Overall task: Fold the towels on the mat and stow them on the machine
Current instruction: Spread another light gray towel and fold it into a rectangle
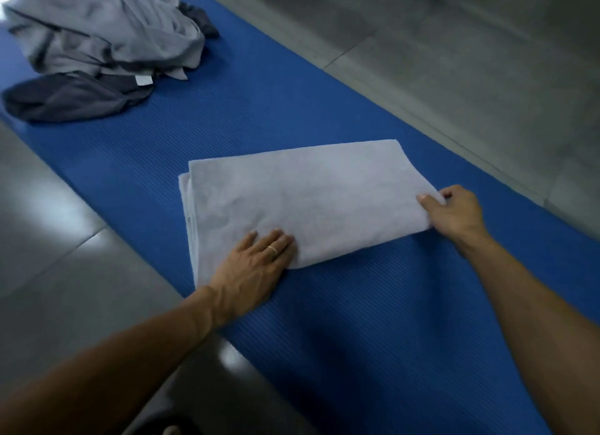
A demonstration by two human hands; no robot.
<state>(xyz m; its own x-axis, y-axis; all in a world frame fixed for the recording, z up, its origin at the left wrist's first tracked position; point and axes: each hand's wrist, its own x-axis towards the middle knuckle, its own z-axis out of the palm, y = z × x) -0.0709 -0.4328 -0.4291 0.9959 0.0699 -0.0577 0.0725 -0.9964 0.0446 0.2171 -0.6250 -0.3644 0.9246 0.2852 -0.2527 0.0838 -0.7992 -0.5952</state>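
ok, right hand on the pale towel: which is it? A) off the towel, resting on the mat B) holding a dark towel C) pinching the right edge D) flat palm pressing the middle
C: the right hand pinches the right edge of the folded pale towel, thumb on top, while the left hand lies flat on its near edge.

Single head-worn view, looking forward and steeply down from close above the blue mat (259, 116), which runs diagonally across the frame. Both forearms enter from the bottom edge; grey floor (470, 61) flanks both long mat edges.

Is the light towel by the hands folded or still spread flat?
Folded: the light towel shows stacked layers along its left edge.
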